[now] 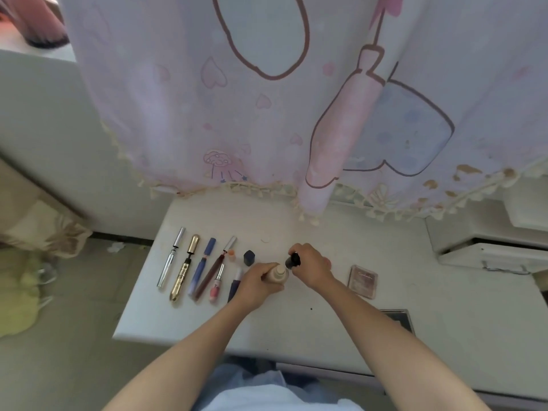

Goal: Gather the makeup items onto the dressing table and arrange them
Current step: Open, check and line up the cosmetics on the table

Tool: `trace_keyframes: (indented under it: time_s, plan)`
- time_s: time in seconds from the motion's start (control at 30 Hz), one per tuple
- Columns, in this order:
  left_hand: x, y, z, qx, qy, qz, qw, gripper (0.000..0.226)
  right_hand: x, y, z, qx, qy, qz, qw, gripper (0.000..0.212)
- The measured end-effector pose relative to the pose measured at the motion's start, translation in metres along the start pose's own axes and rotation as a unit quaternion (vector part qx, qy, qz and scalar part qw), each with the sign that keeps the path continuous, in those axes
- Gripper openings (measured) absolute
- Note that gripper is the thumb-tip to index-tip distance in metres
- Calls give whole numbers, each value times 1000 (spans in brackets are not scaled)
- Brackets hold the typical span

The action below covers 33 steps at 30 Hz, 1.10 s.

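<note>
My left hand (257,284) grips a beige foundation bottle (276,274) over the white dressing table (296,321). Just to its right, my right hand (311,266) pinches the bottle's black cap (293,260), held apart from the neck. Left of my hands lies a row of items: a silver tube (170,258), a gold mascara (184,269), a blue pencil (201,266), a brown pencil (212,272), a pink lip gloss (216,284), a dark tube (235,284) partly hidden by my left hand, and a small dark cap (249,258). A pink compact (363,281) lies to the right.
A pink printed curtain (296,99) hangs over the table's far edge. A dark square object (398,318) peeks out beside my right forearm. White furniture with a drawer (489,247) stands at the right. Floor and a yellow cloth (17,307) lie to the left.
</note>
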<state>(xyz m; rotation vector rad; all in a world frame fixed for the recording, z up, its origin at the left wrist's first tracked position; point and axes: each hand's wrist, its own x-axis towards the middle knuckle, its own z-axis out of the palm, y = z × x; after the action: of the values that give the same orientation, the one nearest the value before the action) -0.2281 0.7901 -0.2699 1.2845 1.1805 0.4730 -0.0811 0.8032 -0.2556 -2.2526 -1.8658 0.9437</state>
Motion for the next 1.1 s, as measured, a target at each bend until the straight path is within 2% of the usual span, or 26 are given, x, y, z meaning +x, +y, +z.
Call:
trace_keyframes:
  time_s: [0.17, 0.33, 0.43, 0.53, 0.6, 0.67, 0.73, 0.8, 0.93, 1.0, 1.1]
  plan:
    - [2, -9, 2, 17, 22, -19, 999, 28, 8, 2, 8, -19, -23, -22, 999, 37]
    - [0, 3, -2, 100, 19, -42, 994, 62, 7, 15, 3, -150, 2, -50, 987, 59]
    - [-8, 13, -7, 121, 22, -17, 992, 63, 5, 35, -4, -177, 8, 16, 984, 61]
    - [-19, 21, -8, 127, 49, 24, 990, 60, 3, 46, -5, -137, -7, 74, 988, 40]
    - [-26, 28, -7, 147, 103, 84, 980, 52, 0, 44, -4, -100, 11, 79, 992, 30]
    - [-35, 39, -6, 164, 173, 172, 956, 41, -3, 42, -6, -34, 55, 70, 995, 32]
    - [-38, 51, -1, 151, 206, 240, 937, 32, -14, 40, -18, 69, 96, 56, 991, 42]
    - [-37, 64, 7, 87, 189, 223, 952, 24, -30, 35, -38, 164, 123, 28, 978, 49]
    - [-34, 85, 43, -76, 83, 72, 991, 20, -82, 36, -82, 237, 136, -57, 960, 42]
    - [-37, 96, 62, -190, -4, 22, 982, 18, -105, 43, -100, 246, 129, -112, 954, 41]
    - [-47, 106, 95, -265, -101, 40, 958, 18, -133, 65, -120, 244, 117, -153, 951, 43]
